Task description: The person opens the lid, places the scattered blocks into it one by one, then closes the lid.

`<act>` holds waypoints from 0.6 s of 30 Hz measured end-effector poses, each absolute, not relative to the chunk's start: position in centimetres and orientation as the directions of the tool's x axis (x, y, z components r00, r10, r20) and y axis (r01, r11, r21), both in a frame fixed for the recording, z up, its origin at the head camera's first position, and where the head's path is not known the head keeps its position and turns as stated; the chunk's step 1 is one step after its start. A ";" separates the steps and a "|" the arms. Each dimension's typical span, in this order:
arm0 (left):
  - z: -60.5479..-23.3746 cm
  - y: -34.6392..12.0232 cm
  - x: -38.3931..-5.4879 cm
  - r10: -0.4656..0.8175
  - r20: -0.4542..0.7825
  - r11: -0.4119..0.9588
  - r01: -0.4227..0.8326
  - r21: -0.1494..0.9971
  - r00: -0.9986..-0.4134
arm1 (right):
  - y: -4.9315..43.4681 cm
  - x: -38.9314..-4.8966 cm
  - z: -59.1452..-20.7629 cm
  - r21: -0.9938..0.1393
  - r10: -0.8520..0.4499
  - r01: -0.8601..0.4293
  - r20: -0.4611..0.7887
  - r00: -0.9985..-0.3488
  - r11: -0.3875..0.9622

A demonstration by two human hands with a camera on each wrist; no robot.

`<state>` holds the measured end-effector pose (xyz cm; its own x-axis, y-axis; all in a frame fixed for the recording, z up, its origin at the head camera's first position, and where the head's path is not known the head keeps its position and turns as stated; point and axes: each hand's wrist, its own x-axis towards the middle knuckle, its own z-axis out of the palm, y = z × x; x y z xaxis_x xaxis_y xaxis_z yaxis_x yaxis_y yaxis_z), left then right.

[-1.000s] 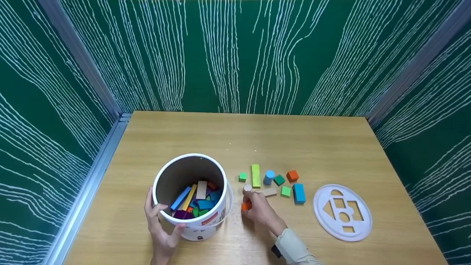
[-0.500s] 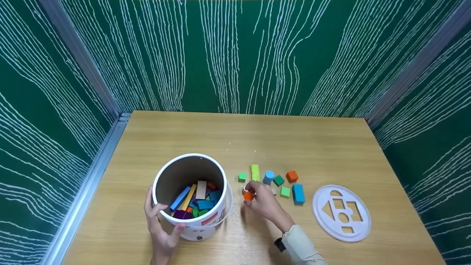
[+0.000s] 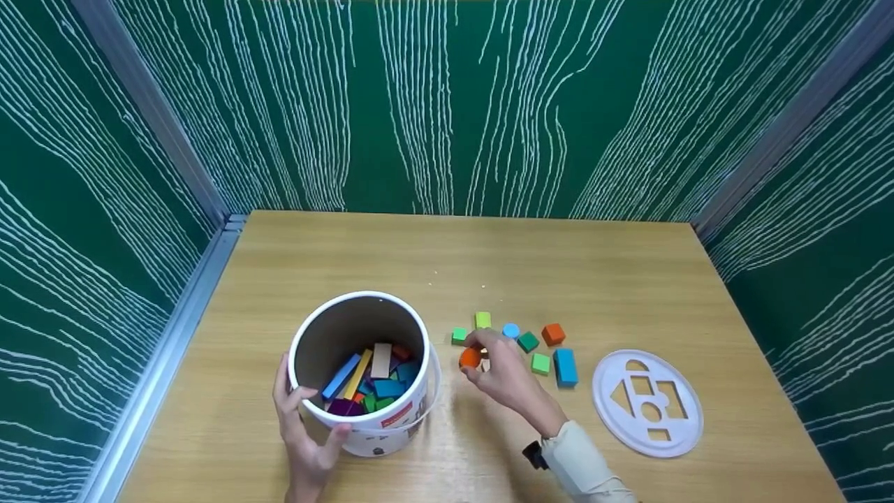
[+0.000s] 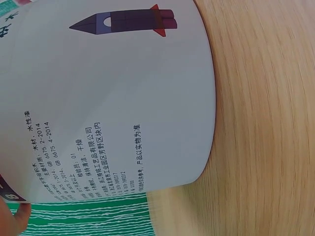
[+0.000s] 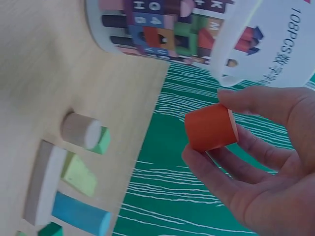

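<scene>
A white bucket (image 3: 377, 443) with wooden blocks inside stands on the table, left of centre. My left hand (image 3: 307, 450) grips it at its near left side, fingers at the rim and thumb against the front wall. My right hand (image 3: 513, 383) pinches a short orange cylinder block (image 5: 211, 129) between thumb and fingertips, held up off the table to the right of the bucket. In the right wrist view, a plain wood cylinder (image 5: 78, 130) and a plain wood bar (image 5: 44, 182) lie below it; in the head view the hand mostly hides them.
Around the right hand are loose blocks: a light green cube (image 3: 459, 336), a yellow-green block (image 3: 482, 320), a blue cylinder (image 3: 511, 330), a red-orange cube (image 3: 554, 334) and a blue block (image 3: 566, 368). A white lid with shaped holes (image 3: 614, 426) lies at the right. The bucket's handle (image 3: 436, 384) hangs rightward.
My right hand has picked the orange cylinder up from the table and raised it, shifting slightly away from the body. My left hand and the bucket have stayed put.
</scene>
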<state>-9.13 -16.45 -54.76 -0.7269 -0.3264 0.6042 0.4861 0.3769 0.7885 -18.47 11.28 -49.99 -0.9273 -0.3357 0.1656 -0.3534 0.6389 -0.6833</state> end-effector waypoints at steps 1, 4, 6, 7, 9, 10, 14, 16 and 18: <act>-54.8 -16.4 -9.1 -0.327 0.605 0.377 0.487 0.788 -0.726 | 11.2 -18.4 -49.8 -0.681 -0.336 -0.360 0.176 -0.925 0.637; -54.9 -16.4 -9.3 -0.327 0.625 0.372 0.511 0.775 -0.709 | 11.1 -18.3 -48.9 -0.670 -0.339 -0.395 0.221 -0.914 0.628; -55.0 -16.5 -9.4 -0.325 0.640 0.371 0.528 0.763 -0.696 | 11.0 -18.2 -48.3 -0.661 -0.346 -0.422 0.252 -0.904 0.620; -55.0 -16.5 -9.4 -0.323 0.647 0.371 0.536 0.758 -0.691 | 10.9 -18.1 -48.0 -0.655 -0.350 -0.436 0.268 -0.898 0.617; -55.0 -16.5 -9.4 -0.321 0.652 0.371 0.543 0.754 -0.687 | 10.8 -18.1 -47.3 -0.651 -0.354 -0.454 0.290 -0.889 0.608; -55.0 -16.5 -9.4 -0.320 0.653 0.372 0.543 0.753 -0.687 | 10.7 -18.0 -47.0 -0.649 -0.355 -0.460 0.296 -0.887 0.607; -54.9 -16.5 -9.4 -0.319 0.648 0.377 0.534 0.757 -0.692 | 10.4 -17.8 -45.8 -0.628 -0.350 -0.475 0.321 -0.880 0.616; -54.9 -16.5 -9.3 -0.321 0.643 0.381 0.527 0.760 -0.695 | 10.3 -17.7 -45.3 -0.617 -0.349 -0.480 0.330 -0.877 0.624; -54.8 -16.5 -9.3 -0.324 0.637 0.386 0.518 0.764 -0.699 | 10.1 -17.6 -44.9 -0.610 -0.351 -0.487 0.338 -0.873 0.625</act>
